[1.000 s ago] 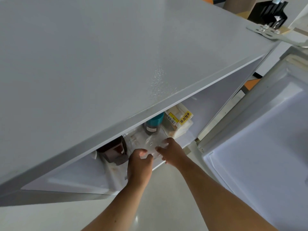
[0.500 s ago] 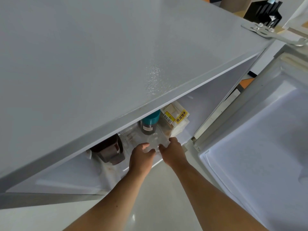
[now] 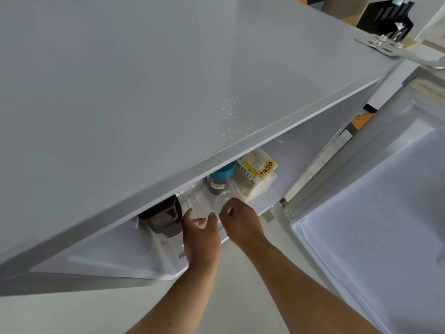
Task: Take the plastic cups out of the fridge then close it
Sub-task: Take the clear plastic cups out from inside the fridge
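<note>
Both your left hand and right hand grasp the clear plastic cups mid-frame, just inside the open fridge.

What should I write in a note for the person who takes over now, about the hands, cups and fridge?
Left hand: at the shelf edge, fingers curled around the clear plastic cups; grip not confirmed.
Right hand: fingers on the cups' right end; grip also unclear.
Cups lie on their side on the fridge shelf, in front of a teal-capped bottle, still inside.
Fridge door is open.
Left: take the cups out, close the door.
</note>
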### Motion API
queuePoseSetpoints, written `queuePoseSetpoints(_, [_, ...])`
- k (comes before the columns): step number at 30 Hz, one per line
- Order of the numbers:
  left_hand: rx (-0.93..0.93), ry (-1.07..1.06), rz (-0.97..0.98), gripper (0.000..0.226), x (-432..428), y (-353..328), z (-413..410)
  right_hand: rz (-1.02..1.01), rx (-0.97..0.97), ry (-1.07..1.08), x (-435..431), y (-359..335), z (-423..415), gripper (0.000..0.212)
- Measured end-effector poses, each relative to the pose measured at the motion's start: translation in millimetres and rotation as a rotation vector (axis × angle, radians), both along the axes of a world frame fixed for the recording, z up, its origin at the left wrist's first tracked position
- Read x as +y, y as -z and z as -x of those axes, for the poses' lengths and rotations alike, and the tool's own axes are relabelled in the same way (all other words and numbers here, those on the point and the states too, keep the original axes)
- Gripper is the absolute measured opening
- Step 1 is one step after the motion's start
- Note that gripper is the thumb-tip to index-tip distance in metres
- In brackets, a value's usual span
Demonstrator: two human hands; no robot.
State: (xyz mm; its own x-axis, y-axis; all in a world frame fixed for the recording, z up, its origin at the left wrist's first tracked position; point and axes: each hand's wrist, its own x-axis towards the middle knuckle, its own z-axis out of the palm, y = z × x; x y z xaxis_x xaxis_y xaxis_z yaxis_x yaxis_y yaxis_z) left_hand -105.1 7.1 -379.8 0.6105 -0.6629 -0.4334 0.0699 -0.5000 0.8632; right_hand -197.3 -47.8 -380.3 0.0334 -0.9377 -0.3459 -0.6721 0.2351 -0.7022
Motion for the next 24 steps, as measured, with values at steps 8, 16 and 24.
queuePoseSetpoints(8, [-0.119,0.089,0.006,0.054,2,-17,1,-0.018,-0.192,-0.054,2,-9,-14,0.028])
queuePoseSetpoints(16, [-0.105,0.248,-0.027,0.058,-14,-13,-11,-0.095,-0.236,-0.008,13,-14,-2,0.032])
queuePoseSetpoints(24, [-0.046,0.193,0.124,0.050,16,-14,-10,-0.122,-0.306,0.059,16,-21,0,0.021])
